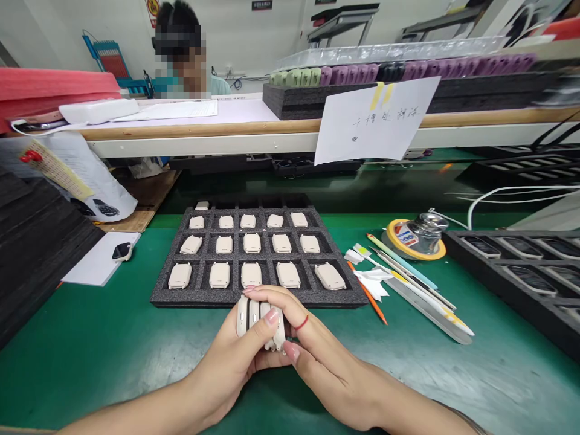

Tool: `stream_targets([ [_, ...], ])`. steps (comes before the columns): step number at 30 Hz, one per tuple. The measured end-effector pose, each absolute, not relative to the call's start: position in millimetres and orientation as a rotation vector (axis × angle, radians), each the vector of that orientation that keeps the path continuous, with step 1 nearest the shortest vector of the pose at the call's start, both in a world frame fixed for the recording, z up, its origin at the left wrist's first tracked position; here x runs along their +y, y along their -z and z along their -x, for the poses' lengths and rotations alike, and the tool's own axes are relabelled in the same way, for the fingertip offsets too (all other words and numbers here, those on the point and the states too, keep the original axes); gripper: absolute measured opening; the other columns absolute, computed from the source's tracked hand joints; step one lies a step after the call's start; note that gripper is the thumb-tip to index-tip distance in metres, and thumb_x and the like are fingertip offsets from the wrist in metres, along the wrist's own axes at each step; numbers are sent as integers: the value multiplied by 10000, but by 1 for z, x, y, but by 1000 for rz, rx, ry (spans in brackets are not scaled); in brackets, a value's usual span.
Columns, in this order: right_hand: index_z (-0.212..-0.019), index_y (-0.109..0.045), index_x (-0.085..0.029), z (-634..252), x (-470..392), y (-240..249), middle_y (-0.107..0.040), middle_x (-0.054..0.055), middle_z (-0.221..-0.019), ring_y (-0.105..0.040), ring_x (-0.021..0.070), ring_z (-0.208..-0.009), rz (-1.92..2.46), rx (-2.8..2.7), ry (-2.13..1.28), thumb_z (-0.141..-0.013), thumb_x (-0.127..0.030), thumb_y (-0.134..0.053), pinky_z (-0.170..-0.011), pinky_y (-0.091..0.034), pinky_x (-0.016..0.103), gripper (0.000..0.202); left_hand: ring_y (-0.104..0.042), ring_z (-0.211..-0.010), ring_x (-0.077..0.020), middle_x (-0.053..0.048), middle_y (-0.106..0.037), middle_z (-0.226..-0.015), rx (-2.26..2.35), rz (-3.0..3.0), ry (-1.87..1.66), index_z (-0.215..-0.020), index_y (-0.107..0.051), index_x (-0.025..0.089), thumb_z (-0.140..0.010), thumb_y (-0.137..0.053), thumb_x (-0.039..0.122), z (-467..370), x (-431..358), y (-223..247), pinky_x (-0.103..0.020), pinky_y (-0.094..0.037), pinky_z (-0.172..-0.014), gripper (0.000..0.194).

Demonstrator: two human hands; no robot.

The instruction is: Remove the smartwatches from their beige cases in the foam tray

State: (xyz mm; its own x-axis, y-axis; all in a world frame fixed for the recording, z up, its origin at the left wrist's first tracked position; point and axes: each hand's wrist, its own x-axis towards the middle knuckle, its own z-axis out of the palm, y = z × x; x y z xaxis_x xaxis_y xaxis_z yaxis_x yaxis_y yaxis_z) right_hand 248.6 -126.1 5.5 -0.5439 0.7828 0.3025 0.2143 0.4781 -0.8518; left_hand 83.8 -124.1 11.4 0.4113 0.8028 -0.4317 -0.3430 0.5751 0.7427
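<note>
Several cream watch cases [254, 315] stand side by side in a short stack between my two hands, just in front of the foam tray. My left hand [244, 356] is closed around the stack, its thumb lying across the cases. From the right, my right hand [312, 347] wraps over the top and far side of the same stack, thumb at the near edge. The black foam tray [258, 297] holds rows of similar cream cases, one per pocket, most lying flat. In its back row, one case [202, 205] shows at the left.
Right of the tray lie an orange pen [369, 296], tweezers, sticks and torn white paper. Behind them stands a glass bottle [428, 228] in a yellow tape roll. Another tray [521, 266] is far right; a watch [122, 251] lies left. A person sits beyond the shelf [203, 142].
</note>
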Motion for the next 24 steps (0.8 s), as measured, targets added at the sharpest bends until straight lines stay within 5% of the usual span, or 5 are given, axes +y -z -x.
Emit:
stream_targets([
  [24, -1451, -336, -252, -248, -127, -8, -436, 88, -1469, -416, 222, -1368, 901, -1987, -1117, -930, -166, -388, -1132, -378, 426, 531, -616, -845, -104, -6, -632, -919, 877, -612, -784, -1075, -627, 221, -859, -711, 374, -83, -124, -9, -207, -553, -733, 277],
])
